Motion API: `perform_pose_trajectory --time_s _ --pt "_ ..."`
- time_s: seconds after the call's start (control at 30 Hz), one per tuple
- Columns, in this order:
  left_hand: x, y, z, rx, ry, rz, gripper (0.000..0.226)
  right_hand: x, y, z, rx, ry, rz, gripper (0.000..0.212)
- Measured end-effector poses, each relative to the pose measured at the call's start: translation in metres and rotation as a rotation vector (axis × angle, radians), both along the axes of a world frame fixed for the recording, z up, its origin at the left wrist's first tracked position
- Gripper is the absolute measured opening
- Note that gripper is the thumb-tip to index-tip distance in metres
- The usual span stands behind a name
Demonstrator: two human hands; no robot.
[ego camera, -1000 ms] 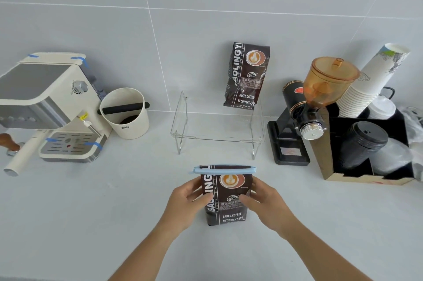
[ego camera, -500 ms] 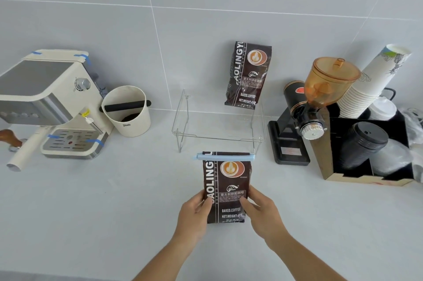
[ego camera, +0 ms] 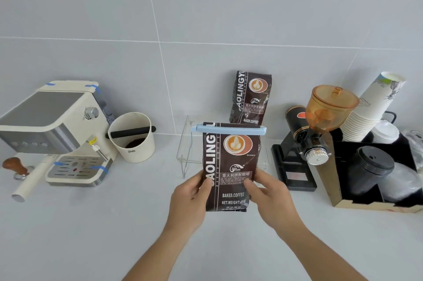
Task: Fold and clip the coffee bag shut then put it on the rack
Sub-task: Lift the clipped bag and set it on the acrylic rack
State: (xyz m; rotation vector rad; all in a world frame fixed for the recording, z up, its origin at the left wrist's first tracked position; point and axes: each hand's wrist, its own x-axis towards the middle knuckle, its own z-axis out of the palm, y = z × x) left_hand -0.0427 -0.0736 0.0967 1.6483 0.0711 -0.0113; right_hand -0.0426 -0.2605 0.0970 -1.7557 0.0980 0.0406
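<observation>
A dark brown coffee bag [ego camera: 230,161] is held upright above the counter, its folded top closed by a light blue clip [ego camera: 229,130]. My left hand [ego camera: 190,200] grips its left edge and my right hand [ego camera: 270,198] grips its right edge, both at the lower half. The bag hangs just in front of a clear acrylic rack [ego camera: 186,148], covering most of it. A second coffee bag [ego camera: 251,97] stands on the rack's far side, leaning against the wall.
An espresso machine [ego camera: 52,129] with a tamper [ego camera: 14,166] stands at the left, and a cream knock box [ego camera: 132,136] next to it. A black grinder [ego camera: 306,143] with an amber hopper is right of the rack. A cardboard box [ego camera: 329,180] with paper cups [ego camera: 370,106] and black lids [ego camera: 370,166] fills the far right.
Both hands slid from the clip down to the bag's lower sides. The bag has risen off the counter and moved away from me toward the rack.
</observation>
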Motion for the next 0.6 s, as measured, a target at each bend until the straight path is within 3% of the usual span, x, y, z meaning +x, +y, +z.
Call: perform_pose_trajectory --time_s 0.23,0.6 --pt "0.039 0.008 0.041 -0.035 -0.093 -0.042 0.027 0.039 0.005 0.039 0.006 -0.092 -0.004 0.034" --pt "0.111 0.031 0.076 0.098 -0.145 -0.056 0.026 0.108 0.022 0.078 -0.064 -0.172 0.001 0.028"
